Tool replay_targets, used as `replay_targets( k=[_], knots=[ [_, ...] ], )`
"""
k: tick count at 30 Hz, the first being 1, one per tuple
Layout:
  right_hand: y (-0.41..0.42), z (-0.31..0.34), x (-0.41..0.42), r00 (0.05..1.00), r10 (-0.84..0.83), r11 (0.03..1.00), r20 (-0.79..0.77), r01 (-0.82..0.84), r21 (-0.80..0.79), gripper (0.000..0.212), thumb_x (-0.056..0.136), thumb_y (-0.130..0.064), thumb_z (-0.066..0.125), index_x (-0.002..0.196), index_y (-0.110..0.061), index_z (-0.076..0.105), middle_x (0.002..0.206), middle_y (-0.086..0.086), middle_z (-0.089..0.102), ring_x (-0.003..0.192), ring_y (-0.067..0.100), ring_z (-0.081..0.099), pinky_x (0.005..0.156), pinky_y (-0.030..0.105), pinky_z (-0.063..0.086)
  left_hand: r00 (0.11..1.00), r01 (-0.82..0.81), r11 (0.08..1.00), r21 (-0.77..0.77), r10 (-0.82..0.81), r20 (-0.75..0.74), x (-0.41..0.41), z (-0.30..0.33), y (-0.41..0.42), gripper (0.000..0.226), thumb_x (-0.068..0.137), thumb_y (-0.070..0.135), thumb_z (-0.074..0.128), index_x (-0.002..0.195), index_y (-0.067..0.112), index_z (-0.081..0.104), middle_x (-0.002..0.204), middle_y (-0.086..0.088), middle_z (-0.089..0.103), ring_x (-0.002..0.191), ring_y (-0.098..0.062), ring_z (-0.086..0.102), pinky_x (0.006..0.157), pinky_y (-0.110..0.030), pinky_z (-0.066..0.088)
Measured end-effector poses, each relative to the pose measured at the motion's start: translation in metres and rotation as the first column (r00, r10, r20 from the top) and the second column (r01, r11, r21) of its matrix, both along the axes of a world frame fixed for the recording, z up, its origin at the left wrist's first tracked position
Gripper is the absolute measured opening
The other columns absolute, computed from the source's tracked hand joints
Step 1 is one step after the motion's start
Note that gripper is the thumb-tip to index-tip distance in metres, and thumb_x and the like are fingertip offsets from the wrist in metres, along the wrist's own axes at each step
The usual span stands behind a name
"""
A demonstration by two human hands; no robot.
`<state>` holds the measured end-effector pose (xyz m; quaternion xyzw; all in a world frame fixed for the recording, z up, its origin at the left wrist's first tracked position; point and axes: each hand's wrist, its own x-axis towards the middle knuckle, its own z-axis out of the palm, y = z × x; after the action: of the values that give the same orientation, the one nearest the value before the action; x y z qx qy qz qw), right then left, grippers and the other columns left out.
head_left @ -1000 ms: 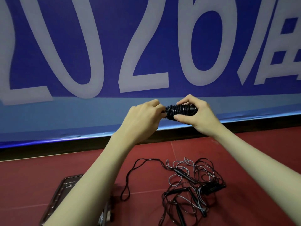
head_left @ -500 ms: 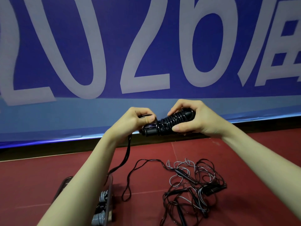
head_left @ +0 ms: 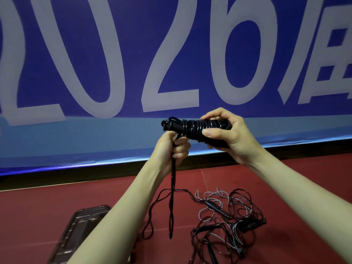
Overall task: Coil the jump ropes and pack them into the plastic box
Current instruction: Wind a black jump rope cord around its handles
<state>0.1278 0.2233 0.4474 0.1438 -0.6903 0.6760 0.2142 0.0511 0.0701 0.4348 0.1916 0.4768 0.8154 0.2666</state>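
Lighting: even, moderately bright, from overhead; colours saturated. Glare: small highlights along the glossy black coiled jump rope; a pale bright strip along the lower edge of the blue banner. Shadows: soft, faint on the red floor. Sharpness: slight softness throughout, banner lettering blurred. Distortion: wide-angle bowing at frame edges; forearms stretched at the bottom.

Plastic box on floor left, rope tangle right, banner behind

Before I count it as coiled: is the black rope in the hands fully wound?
Not yet. The right hand grips the wound bundle, but a loose loop hangs from the left hand.
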Motion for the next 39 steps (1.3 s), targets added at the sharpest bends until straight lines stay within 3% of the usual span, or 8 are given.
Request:
replay_targets(
  k=[5,10,16,20,23,27,32,39],
  knots=[
    [-0.005,-0.002,-0.002,0.990,-0.134,0.991,-0.047,0.133,-0.031,0.028,0.074,-0.003,0.079,0.097,-0.010,0.063,0.081,0.005,0.064,0.055,0.015,0.061,0.047,0.021,0.044,0.900,-0.306,0.939,-0.154,0.233,-0.369,0.006,-0.003,0.010,0.024,0.104,0.014,0.031,0.085,0.017,0.046,0.056,0.007,0.034,0.042,-0.005,0.025,0.039,-0.017,0.020],
    [0.000,-0.003,-0.004,0.970,-0.209,0.978,-0.127,0.208,-0.027,0.027,0.079,0.001,0.074,0.100,-0.011,0.061,0.079,0.001,0.062,0.058,0.013,0.061,0.050,0.019,0.048,0.781,-0.422,0.891,-0.169,0.262,-0.566,0.014,0.009,0.008,0.022,0.092,0.007,0.038,0.076,0.011,0.052,0.064,-0.004,0.037,0.048,-0.007,0.026,0.046,-0.022,0.021],
    [0.007,-0.007,-0.002,0.914,-0.291,0.916,-0.284,0.351,0.193,0.038,0.073,-0.016,0.080,0.103,-0.022,0.058,0.092,-0.011,0.058,0.083,0.002,0.055,0.075,0.015,0.046,0.871,-0.406,0.899,-0.163,0.326,-0.367,0.018,0.024,0.009,0.043,0.096,0.054,0.042,0.089,0.015,0.059,0.061,0.013,0.046,0.052,-0.008,0.029,0.046,-0.019,0.022],
    [0.001,-0.006,0.001,0.885,-0.303,0.898,-0.352,0.389,0.205,0.038,0.071,-0.016,0.080,0.100,-0.025,0.055,0.091,-0.014,0.059,0.082,0.000,0.054,0.074,0.013,0.045,0.904,-0.373,0.911,-0.178,0.314,-0.289,0.023,0.026,0.007,0.052,0.090,0.056,0.053,0.110,0.011,0.070,0.076,0.005,0.053,0.063,-0.009,0.043,0.050,-0.021,0.024],
    [-0.003,-0.006,0.003,0.860,-0.316,0.869,-0.402,0.432,0.241,0.040,0.071,-0.018,0.080,0.098,-0.030,0.053,0.091,-0.011,0.059,0.081,0.002,0.057,0.072,0.015,0.047,0.927,-0.315,0.932,-0.178,0.262,-0.268,0.028,0.026,0.008,0.034,0.091,0.049,0.056,0.106,0.024,0.073,0.092,0.015,0.069,0.092,-0.003,0.061,0.064,-0.024,0.036],
    [-0.005,-0.007,0.002,0.826,-0.340,0.831,-0.450,0.488,0.268,0.039,0.069,-0.020,0.080,0.098,-0.025,0.054,0.092,-0.008,0.060,0.081,0.010,0.058,0.070,0.019,0.049,0.958,-0.229,0.958,-0.170,0.192,-0.213,0.030,0.025,0.010,0.027,0.090,0.050,0.056,0.094,0.032,0.075,0.097,0.012,0.069,0.099,-0.009,0.059,0.065,-0.025,0.036],
    [-0.002,-0.005,0.003,0.784,-0.354,0.785,-0.510,0.545,0.294,0.041,0.069,-0.020,0.081,0.099,-0.020,0.054,0.093,-0.016,0.057,0.081,0.010,0.058,0.067,0.015,0.047,0.953,-0.168,0.942,-0.292,0.079,-0.293,0.027,0.023,0.008,0.035,0.091,0.062,0.046,0.109,0.043,0.069,0.118,0.015,0.065,0.110,-0.012,0.057,0.079,-0.031,0.042],
    [0.001,-0.007,-0.002,0.711,-0.375,0.700,-0.594,0.638,0.321,0.039,0.070,-0.022,0.080,0.098,-0.007,0.058,0.092,-0.003,0.056,0.081,0.000,0.050,0.068,0.006,0.039,0.964,-0.121,0.944,-0.307,0.038,-0.265,0.029,0.021,0.013,0.047,0.090,0.068,0.039,0.096,0.034,0.070,0.108,0.011,0.064,0.076,-0.009,0.056,0.053,-0.026,0.038]
  ],
)
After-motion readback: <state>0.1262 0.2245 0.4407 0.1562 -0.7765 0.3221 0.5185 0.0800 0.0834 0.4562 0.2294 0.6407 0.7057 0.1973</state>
